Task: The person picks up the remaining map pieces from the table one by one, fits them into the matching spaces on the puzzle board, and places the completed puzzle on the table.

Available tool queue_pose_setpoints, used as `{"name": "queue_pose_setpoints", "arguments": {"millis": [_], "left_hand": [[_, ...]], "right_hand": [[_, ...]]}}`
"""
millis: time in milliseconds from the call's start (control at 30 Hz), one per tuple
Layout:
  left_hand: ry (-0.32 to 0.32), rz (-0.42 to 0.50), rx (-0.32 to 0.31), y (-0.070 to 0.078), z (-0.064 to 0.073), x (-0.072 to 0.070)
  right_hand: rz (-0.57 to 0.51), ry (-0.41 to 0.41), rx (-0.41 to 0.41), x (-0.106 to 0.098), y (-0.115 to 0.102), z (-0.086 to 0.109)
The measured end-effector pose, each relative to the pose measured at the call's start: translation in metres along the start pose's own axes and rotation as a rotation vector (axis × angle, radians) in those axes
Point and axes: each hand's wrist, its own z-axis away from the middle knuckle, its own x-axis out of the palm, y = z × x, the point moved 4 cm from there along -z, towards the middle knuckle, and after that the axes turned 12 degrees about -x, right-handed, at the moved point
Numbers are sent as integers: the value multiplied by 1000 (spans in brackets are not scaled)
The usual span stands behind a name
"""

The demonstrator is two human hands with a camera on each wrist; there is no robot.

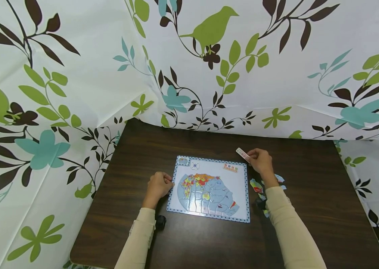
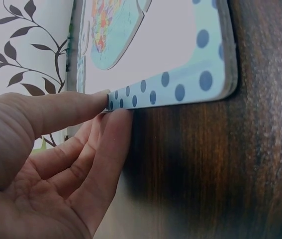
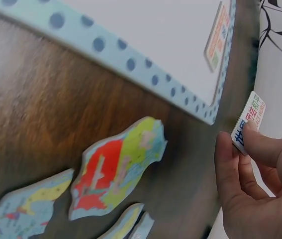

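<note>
A world map puzzle board [image 1: 209, 165] with a blue dotted border lies on the table, many map pieces fitted in it. My left hand [image 1: 157, 186] pinches the board's left edge; thumb on top, fingertips beneath, as the left wrist view shows along the dotted border [image 2: 165, 87]. Past the board's upper right corner, my right hand [image 1: 261, 162] holds a small rectangular puzzle piece [image 3: 252, 112] with coloured lettering between thumb and fingers, above the table. Another lettered rectangular piece [image 3: 218, 37] sits on the board near that corner.
Several loose map pieces lie right of the board, partly under my right forearm; one is red and yellow-green [image 3: 118, 169]. The dark wooden table [image 1: 310, 179] meets a leaf-and-bird patterned sheet [image 1: 276, 82] at its back. Black devices [image 1: 160, 222] sit at both wrists.
</note>
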Motion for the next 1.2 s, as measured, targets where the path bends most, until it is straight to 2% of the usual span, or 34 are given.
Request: {"name": "queue_pose_setpoints", "arguments": {"millis": [367, 633, 1200], "left_hand": [[7, -7, -12, -1, -1, 1], [5, -4, -13, -2, -1, 1], [7, -3, -9, 0, 2, 0]], "right_hand": [[11, -26, -54, 9, -17, -1], [-23, -89, -47, 19, -28, 1], [-16, -121, -94, 43, -47, 3]]}}
